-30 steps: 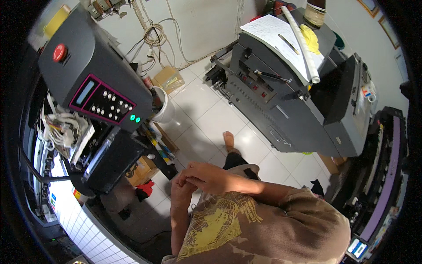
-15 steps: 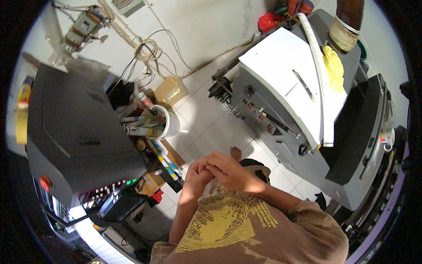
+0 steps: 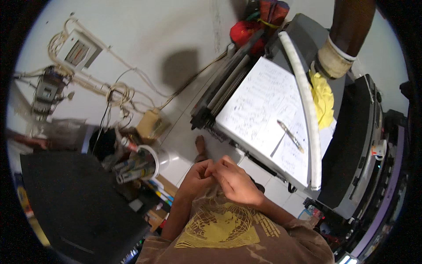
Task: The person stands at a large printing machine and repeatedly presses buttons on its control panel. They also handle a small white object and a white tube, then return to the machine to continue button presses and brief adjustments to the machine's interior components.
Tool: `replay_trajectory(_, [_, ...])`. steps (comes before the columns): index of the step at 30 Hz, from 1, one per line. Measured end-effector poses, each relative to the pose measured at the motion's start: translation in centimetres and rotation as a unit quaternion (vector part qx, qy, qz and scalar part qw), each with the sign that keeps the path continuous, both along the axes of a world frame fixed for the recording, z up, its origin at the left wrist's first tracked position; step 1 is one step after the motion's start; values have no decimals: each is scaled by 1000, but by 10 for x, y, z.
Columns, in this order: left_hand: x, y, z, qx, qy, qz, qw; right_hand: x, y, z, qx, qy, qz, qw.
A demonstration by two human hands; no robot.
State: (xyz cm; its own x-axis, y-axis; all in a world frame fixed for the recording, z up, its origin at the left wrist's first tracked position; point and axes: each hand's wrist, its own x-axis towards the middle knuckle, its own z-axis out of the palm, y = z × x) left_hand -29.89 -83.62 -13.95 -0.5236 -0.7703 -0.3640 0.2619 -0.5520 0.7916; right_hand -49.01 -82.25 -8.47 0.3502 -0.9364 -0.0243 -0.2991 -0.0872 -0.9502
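Firstly, a pair of bare hands: the left hand (image 3: 196, 177) and right hand (image 3: 235, 182) are held together, fingers meeting; whether anything is pinched between them cannot be told. Item, a brown shirt (image 3: 220, 237), worn, yellow-printed, found just below them at six o'clock. Item, a bare foot (image 3: 200, 143), seen at eleven o'clock on the tiled floor. Item, a white bucket (image 3: 162, 159), placed at ten o'clock, filled with rolled pieces. At one o'clock, handwritten sheets (image 3: 252, 103) are laid on a grey machine (image 3: 303, 33); on them, toward two o'clock, are set a pen (image 3: 290, 136) and a long white tube (image 3: 303, 92), with a crumpled yellow cloth (image 3: 324, 103) placed beside the tube. Farther, at twelve o'clock, a red bundle (image 3: 242, 37) is stowed. Finally, coiled cables (image 3: 123, 94) are hung on the wall at ten o'clock.
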Motion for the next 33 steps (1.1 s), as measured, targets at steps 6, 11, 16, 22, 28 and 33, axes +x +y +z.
replay_trajectory(6, [7,-137,8,-27,28,-126,991,24,-90,8,-19,12,-113,993])
replay_trajectory(11, [22,-249,10,-43,93,-182,978,54,-178,18,-77,13,-184,980])
replay_trajectory(16, [15,-325,6,-66,105,-231,965,53,-246,27,-62,41,-225,972])
replay_trajectory(22, [-29,-380,6,-28,100,-337,936,35,-277,24,-30,52,-350,935])
replay_trajectory(28, [-76,-426,-7,-44,127,-398,908,19,-291,8,-16,69,-488,870])
replay_trajectory(33, [-121,-520,-34,-161,25,-263,951,7,-298,5,6,-2,-548,836])
